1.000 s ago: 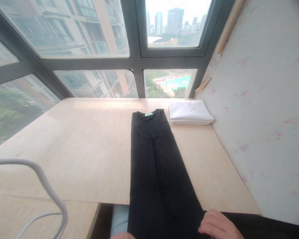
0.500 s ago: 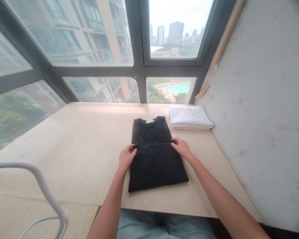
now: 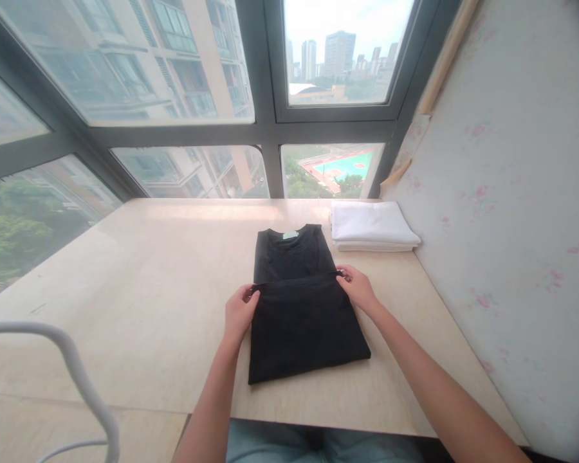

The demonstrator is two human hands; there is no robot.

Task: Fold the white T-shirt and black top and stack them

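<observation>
A black T-shirt [image 3: 309, 328] lies folded on the pale wooden surface, its neckline with a light label pointing toward the window. Its lower part is turned up over the body, and the turned edge runs across the middle. My left hand [image 3: 240, 312] pinches the left end of that edge between thumb and fingers. At the right end, my right hand [image 3: 359, 287] pinches the same edge. The edge is stretched nearly straight between both hands.
A stack of folded white cloth [image 3: 374, 225] lies behind the shirt on the right, beside the flowered wall [image 3: 521, 231]. Grey window frames [image 3: 265, 134] close off the back. A pale curved tube [image 3: 72, 354] stands at the lower left.
Both hands have drawn slightly apart, pulling the turned edge of the T-shirt tauter and straighter. The camera view has shifted a little.
</observation>
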